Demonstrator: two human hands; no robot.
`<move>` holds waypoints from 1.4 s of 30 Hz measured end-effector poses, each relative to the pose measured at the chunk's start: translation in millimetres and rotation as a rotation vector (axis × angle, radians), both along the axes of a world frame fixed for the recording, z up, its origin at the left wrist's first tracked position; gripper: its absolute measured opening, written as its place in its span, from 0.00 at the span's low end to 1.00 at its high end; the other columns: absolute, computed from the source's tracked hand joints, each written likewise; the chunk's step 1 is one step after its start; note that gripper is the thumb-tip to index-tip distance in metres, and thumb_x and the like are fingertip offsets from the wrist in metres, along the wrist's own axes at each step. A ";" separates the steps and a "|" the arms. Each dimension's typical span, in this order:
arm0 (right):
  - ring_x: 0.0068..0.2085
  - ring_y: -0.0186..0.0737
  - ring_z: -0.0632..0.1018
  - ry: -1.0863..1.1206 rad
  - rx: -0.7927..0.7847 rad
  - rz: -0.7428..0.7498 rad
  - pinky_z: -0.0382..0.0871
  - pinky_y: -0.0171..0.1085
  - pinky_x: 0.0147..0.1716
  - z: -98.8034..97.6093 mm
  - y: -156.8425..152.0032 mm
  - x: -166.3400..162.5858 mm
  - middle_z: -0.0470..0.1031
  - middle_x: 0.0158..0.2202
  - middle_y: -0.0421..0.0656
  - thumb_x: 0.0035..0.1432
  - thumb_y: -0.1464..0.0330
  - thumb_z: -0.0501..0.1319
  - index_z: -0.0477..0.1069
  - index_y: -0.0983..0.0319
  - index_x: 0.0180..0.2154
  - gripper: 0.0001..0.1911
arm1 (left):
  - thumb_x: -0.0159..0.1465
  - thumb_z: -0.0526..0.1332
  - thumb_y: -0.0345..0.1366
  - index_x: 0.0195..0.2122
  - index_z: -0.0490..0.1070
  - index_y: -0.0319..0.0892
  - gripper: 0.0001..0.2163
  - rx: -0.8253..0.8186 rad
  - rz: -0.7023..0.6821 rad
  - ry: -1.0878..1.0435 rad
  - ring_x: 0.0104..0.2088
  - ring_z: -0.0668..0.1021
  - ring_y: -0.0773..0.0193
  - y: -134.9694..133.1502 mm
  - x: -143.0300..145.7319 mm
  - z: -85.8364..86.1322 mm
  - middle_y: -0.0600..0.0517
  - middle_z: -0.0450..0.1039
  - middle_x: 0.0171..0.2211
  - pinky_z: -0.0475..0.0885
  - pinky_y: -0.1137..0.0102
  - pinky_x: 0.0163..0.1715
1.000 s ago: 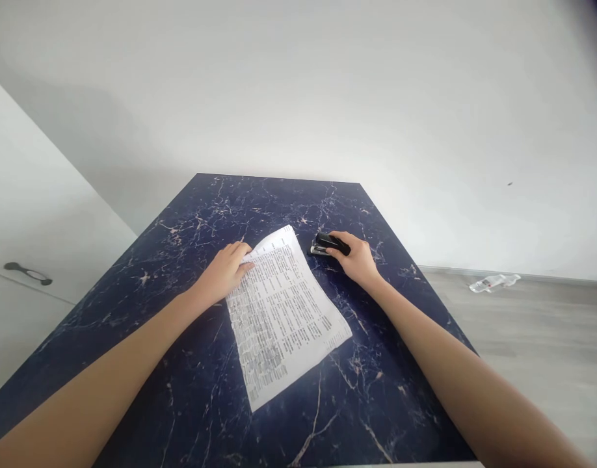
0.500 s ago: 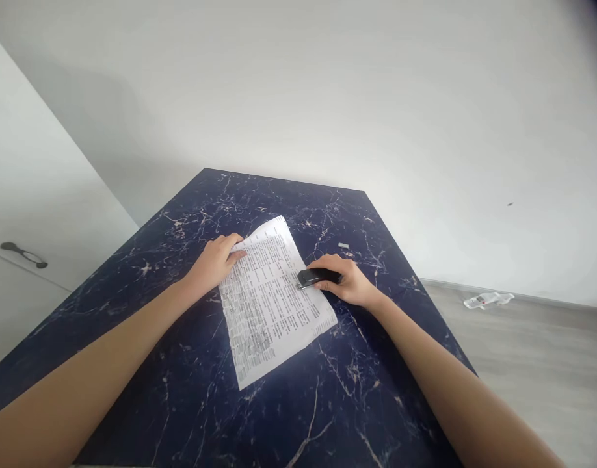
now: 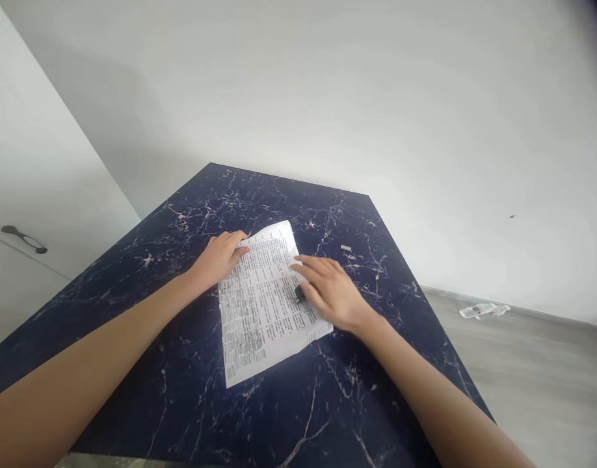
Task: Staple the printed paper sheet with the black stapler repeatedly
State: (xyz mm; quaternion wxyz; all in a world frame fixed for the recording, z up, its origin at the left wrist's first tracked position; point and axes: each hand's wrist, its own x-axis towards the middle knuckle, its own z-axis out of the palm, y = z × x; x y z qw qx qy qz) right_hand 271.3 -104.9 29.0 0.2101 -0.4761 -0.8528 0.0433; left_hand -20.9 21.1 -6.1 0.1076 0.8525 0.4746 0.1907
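Observation:
Printed paper sheets (image 3: pixel 264 292) lie at a slant on the dark table, with the far edge slightly lifted. My left hand (image 3: pixel 223 255) grips their upper left edge, thumb on top. Over the right side of the paper, my right hand (image 3: pixel 330 289) lies above a black stapler (image 3: pixel 299 294), its fingers stretched and somewhat apart. Only the stapler's front end shows beside the thumb; the palm covers the remainder. A small pale strip (image 3: pixel 346 247), perhaps staples, rests beyond my right hand.
The blue-black marbled table (image 3: pixel 191 390) stands against a pale wall (image 3: pixel 352 97). A white cabinet with a dark handle (image 3: pixel 24 239) is on the left. Crumpled clear plastic (image 3: pixel 484 311) lies on the grey floor at right.
My right hand has loosened from its wrap around the stapler and now spreads over it, hiding most of it. The left hand keeps its hold on the paper.

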 end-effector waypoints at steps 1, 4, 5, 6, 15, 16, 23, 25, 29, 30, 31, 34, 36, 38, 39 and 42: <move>0.67 0.52 0.68 -0.092 0.003 -0.016 0.60 0.58 0.66 -1.1 -3.1 -7.6 0.69 0.67 0.47 0.77 0.61 0.44 0.68 0.58 0.65 0.24 | 0.75 0.54 0.39 0.52 0.70 0.42 0.11 0.001 -0.007 -0.004 0.50 0.76 0.48 0.6 -0.4 -1.1 0.43 0.77 0.48 0.68 0.51 0.53; 0.67 0.56 0.67 -0.302 0.028 -0.104 0.58 0.63 0.66 -4.4 -9.7 -25.9 0.68 0.67 0.50 0.77 0.62 0.42 0.69 0.59 0.64 0.25 | 0.75 0.53 0.39 0.52 0.70 0.42 0.11 0.002 -0.008 -0.005 0.51 0.76 0.47 2.1 -0.3 -4.0 0.43 0.77 0.48 0.69 0.52 0.52; 0.67 0.58 0.67 -0.358 0.038 -0.134 0.58 0.64 0.65 -5.4 -11.3 -30.3 0.68 0.67 0.51 0.77 0.63 0.42 0.69 0.60 0.64 0.26 | 0.75 0.53 0.39 0.53 0.69 0.42 0.11 0.006 -0.005 0.002 0.52 0.76 0.47 2.4 0.3 -4.9 0.43 0.77 0.49 0.69 0.52 0.52; 0.67 0.59 0.67 -0.405 0.051 -0.164 0.58 0.65 0.64 -6.5 -12.8 -34.1 0.67 0.68 0.53 0.76 0.63 0.42 0.68 0.61 0.64 0.26 | 0.75 0.53 0.39 0.54 0.69 0.42 0.11 0.014 0.001 0.009 0.52 0.76 0.47 2.6 1.1 -5.9 0.42 0.76 0.51 0.68 0.52 0.52; 0.53 0.61 0.75 -0.580 0.128 -0.399 0.64 0.58 0.55 -16.9 -22.7 -55.3 0.70 0.62 0.63 0.75 0.63 0.43 0.63 0.68 0.67 0.27 | 0.75 0.52 0.37 0.56 0.68 0.42 0.12 0.079 0.029 0.072 0.56 0.73 0.45 1.1 5.3 -10.2 0.41 0.74 0.55 0.67 0.51 0.54; 0.51 0.60 0.76 -0.574 0.129 -0.397 0.65 0.58 0.53 -16.2 -22.0 -55.7 0.73 0.58 0.63 0.75 0.63 0.44 0.65 0.68 0.65 0.26 | 0.75 0.52 0.38 0.56 0.68 0.42 0.12 0.079 0.033 0.076 0.56 0.73 0.45 0.7 5.4 -9.9 0.41 0.74 0.55 0.67 0.51 0.54; 0.40 0.47 0.74 -0.317 0.062 -0.205 0.63 0.44 0.41 -5.6 -9.0 -37.2 0.75 0.38 0.48 0.73 0.65 0.48 0.73 0.61 0.39 0.17 | 0.75 0.52 0.38 0.56 0.68 0.42 0.13 0.077 0.008 0.055 0.56 0.73 0.46 1.2 3.6 -8.6 0.40 0.74 0.55 0.66 0.50 0.55; 0.37 0.43 0.74 -0.181 0.036 -0.214 0.62 0.41 0.39 -6.8 -5.1 -28.4 0.74 0.37 0.45 0.74 0.67 0.46 0.72 0.61 0.38 0.18 | 0.75 0.52 0.39 0.56 0.68 0.42 0.13 0.066 -0.003 0.054 0.57 0.73 0.46 1.8 2.8 -7.7 0.41 0.74 0.55 0.66 0.49 0.56; 0.34 0.39 0.72 0.021 0.045 -0.281 0.61 0.40 0.38 -14.5 0.0 -15.9 0.71 0.33 0.42 0.74 0.69 0.45 0.67 0.60 0.30 0.20 | 0.74 0.54 0.38 0.55 0.69 0.43 0.12 0.048 -0.018 0.041 0.55 0.73 0.47 2.6 1.9 -6.0 0.41 0.74 0.54 0.66 0.50 0.56; 0.34 0.40 0.72 0.046 0.052 -0.294 0.61 0.40 0.38 -16.2 0.5 -14.4 0.70 0.32 0.42 0.73 0.70 0.45 0.66 0.60 0.28 0.20 | 0.74 0.54 0.38 0.55 0.69 0.43 0.12 0.045 -0.024 0.036 0.55 0.73 0.47 3.0 1.7 -6.0 0.41 0.74 0.53 0.66 0.50 0.55; 0.33 0.40 0.71 0.069 0.054 -0.302 0.60 0.41 0.38 -17.4 0.8 -13.4 0.70 0.30 0.42 0.73 0.70 0.45 0.65 0.60 0.27 0.21 | 0.74 0.54 0.39 0.55 0.69 0.43 0.12 0.042 -0.029 0.036 0.54 0.73 0.47 3.5 1.4 -6.2 0.42 0.74 0.53 0.66 0.50 0.55; 0.31 0.40 0.70 0.103 0.040 -0.305 0.60 0.41 0.36 -18.3 0.6 -12.3 0.69 0.29 0.42 0.73 0.70 0.45 0.62 0.59 0.25 0.21 | 0.74 0.54 0.40 0.56 0.69 0.43 0.13 0.033 -0.037 0.047 0.54 0.74 0.47 5.5 0.8 -7.7 0.42 0.74 0.54 0.67 0.49 0.55; 0.31 0.39 0.69 0.106 0.023 -0.289 0.60 0.42 0.36 -17.4 0.0 -11.7 0.69 0.28 0.42 0.73 0.70 0.45 0.62 0.59 0.25 0.21 | 0.74 0.54 0.40 0.56 0.69 0.44 0.13 0.029 -0.034 0.052 0.54 0.74 0.47 6.5 0.5 -8.9 0.43 0.74 0.54 0.67 0.49 0.56; 0.30 0.39 0.69 0.113 0.011 -0.275 0.61 0.42 0.35 -16.5 -0.4 -10.9 0.69 0.29 0.42 0.73 0.70 0.45 0.62 0.59 0.26 0.21 | 0.74 0.55 0.39 0.56 0.69 0.45 0.12 0.030 -0.032 0.057 0.54 0.74 0.47 7.0 0.6 -9.6 0.43 0.74 0.54 0.67 0.49 0.57; 0.30 0.39 0.68 0.120 0.009 -0.271 0.61 0.42 0.35 -16.0 -0.5 -10.5 0.69 0.29 0.42 0.73 0.70 0.45 0.63 0.59 0.26 0.21 | 0.74 0.55 0.39 0.55 0.69 0.45 0.12 0.030 -0.032 0.058 0.54 0.74 0.47 7.0 0.6 -9.9 0.44 0.74 0.54 0.67 0.49 0.57; 0.30 0.39 0.68 0.147 0.002 -0.268 0.62 0.43 0.35 -14.6 -0.8 -10.2 0.69 0.28 0.42 0.73 0.70 0.46 0.64 0.59 0.27 0.21 | 0.74 0.56 0.39 0.55 0.70 0.46 0.12 0.025 -0.026 0.040 0.54 0.74 0.46 6.9 0.5 -11.1 0.44 0.74 0.53 0.67 0.48 0.58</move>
